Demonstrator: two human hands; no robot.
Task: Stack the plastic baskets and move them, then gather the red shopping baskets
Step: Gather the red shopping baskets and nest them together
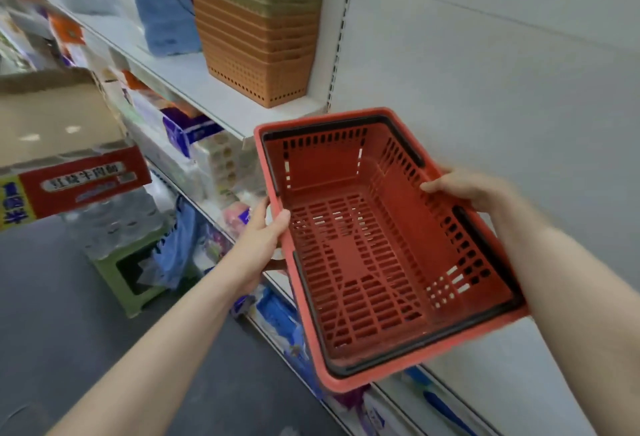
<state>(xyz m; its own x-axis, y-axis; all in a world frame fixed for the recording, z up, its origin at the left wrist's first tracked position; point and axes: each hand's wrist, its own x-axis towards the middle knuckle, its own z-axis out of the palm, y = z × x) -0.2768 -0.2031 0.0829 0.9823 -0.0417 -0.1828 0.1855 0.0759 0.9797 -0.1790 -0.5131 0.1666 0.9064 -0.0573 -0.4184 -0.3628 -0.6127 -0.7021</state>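
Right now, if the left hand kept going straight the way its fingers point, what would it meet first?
The left hand is already gripping the red shopping basket by its long rim, fingers pointing up and right, so it meets that wall at once.

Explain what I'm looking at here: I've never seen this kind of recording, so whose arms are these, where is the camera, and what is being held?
There is no machine here. A person wears one wide-angle camera on the head, looking forward and down, so the two bare arms are their own, and the wide lens bends the edges.

The left hand grips one long rim of a red shopping basket, and the right hand grips the opposite rim. The basket is empty, tilted and held in the air in front of store shelving. Its black handles lie folded along the rim.

On the white shelf above stands a nested stack of plastic baskets, orange below and olive on top, beside blue folded cloth. At left sits a cardboard box; lower down, a green stool.
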